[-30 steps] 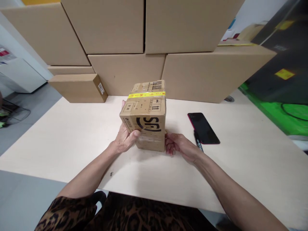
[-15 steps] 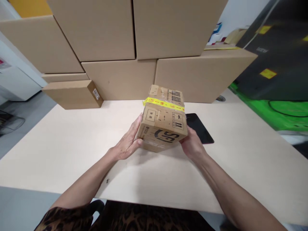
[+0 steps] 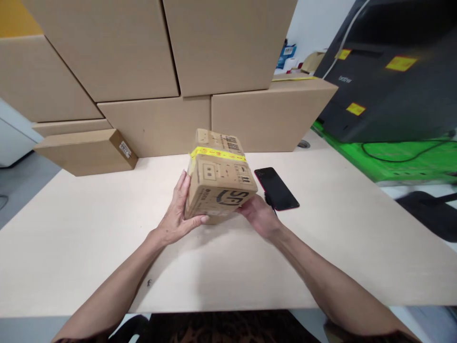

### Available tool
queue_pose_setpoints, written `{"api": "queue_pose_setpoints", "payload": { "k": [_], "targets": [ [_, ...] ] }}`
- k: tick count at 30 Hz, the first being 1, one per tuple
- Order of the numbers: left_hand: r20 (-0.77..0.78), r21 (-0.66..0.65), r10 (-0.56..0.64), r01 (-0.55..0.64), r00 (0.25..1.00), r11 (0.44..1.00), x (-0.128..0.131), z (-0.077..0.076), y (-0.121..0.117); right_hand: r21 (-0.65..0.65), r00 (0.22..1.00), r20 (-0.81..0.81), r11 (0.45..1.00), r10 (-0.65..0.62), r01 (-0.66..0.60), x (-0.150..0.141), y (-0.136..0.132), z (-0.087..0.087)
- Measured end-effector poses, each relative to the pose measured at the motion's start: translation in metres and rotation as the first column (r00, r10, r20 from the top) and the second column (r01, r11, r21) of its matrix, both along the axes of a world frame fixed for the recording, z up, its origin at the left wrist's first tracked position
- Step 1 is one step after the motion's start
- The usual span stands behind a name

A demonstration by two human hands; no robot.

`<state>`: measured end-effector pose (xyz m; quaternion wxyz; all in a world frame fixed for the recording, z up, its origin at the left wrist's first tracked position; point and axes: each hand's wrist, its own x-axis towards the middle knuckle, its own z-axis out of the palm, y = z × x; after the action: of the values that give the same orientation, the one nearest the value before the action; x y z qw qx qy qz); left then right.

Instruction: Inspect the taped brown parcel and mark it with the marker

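Observation:
A small cardboard parcel (image 3: pixel 219 178) with a yellow tape band and black "SF" print sits tilted between both my hands, just above the pale table (image 3: pixel 107 247). My left hand (image 3: pixel 178 214) is pressed flat on its left side, thumb under the front edge. My right hand (image 3: pixel 259 216) grips its lower right corner from below. A black phone (image 3: pixel 276 189) lies on the table just right of the parcel, close behind my right hand.
Large plain cardboard boxes (image 3: pixel 157 76) are stacked along the table's back edge, with a flat one (image 3: pixel 85 151) at the left. A black printer (image 3: pixel 389 81) stands on a green surface (image 3: pixel 403 157) at the right.
The parcel was lifted off the table and tilted, turning as both hands shifted on it. My view swung right, bringing the printer in.

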<state>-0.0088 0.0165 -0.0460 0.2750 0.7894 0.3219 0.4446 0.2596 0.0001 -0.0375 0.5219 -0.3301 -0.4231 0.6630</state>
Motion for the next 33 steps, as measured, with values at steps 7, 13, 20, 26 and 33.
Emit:
{"api": "queue_pose_setpoints", "payload": {
  "k": [7,13,20,26,33],
  "targets": [
    [-0.172,0.268,-0.014,0.060,0.985,0.961,-0.005,-0.004,0.004,-0.208,0.984,-0.142,0.975,-0.110,0.079,0.004,0.000,-0.006],
    [-0.190,0.287,-0.070,0.123,0.979,0.950,-0.001,0.001,-0.005,-0.286,0.987,-0.128,0.956,-0.101,0.061,0.008,0.006,-0.004],
    [0.070,0.009,0.249,-0.250,0.966,0.968,0.003,-0.007,-0.007,-0.320,0.989,-0.141,0.947,-0.055,0.007,0.008,0.015,-0.013],
    [0.176,-0.566,0.266,-0.124,0.948,0.815,0.001,-0.009,-0.001,-0.386,0.977,-0.195,0.923,-0.081,-0.001,0.005,0.013,-0.009],
    [0.464,-0.722,0.225,0.219,0.857,0.656,0.005,0.007,-0.002,-0.380,0.958,-0.283,0.923,-0.050,-0.064,0.004,0.003,-0.006]
  ]
}}
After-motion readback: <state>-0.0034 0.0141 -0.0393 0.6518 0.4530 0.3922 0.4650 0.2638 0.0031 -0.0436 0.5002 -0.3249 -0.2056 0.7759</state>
